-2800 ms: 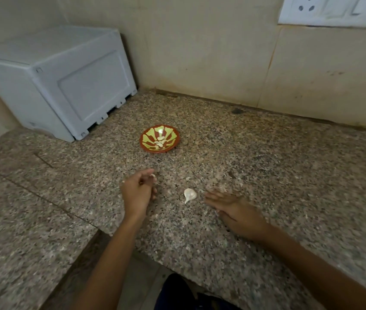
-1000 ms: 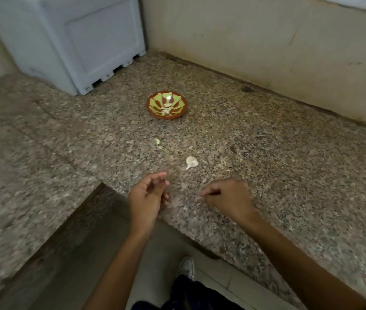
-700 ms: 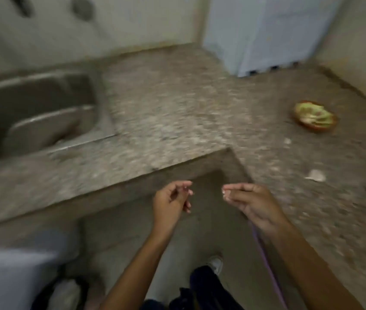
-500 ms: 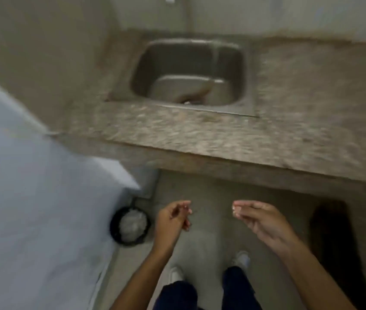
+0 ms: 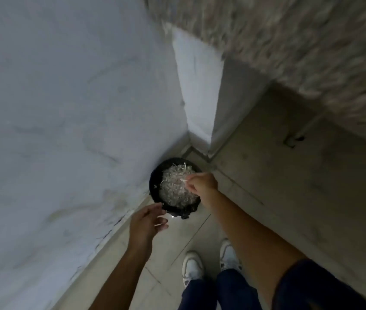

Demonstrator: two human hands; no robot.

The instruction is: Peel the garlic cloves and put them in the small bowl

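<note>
I look down at the floor, where a black bin (image 5: 155, 186) stands in the corner, filled with pale garlic peels (image 5: 175, 186). My right hand (image 5: 202, 182) hovers over the bin's far side and pinches a small pale scrap of garlic peel (image 5: 184, 180) at its fingertips. Just short of the bin's near rim, my left hand (image 5: 147, 221) holds nothing, its fingers loosely extended. The small bowl and the garlic cloves are out of view.
A pale wall (image 5: 65, 130) runs along the left down to the bin. The granite counter edge (image 5: 311, 52) overhangs at the upper right, with a white support (image 5: 197, 86) below it. My white shoes (image 5: 211, 265) stand on the tiled floor (image 5: 289, 186).
The view swung from the counter with the bowl, past the sink, down to the floor bin. Both hands left the counter; the right one is now over the bin.
</note>
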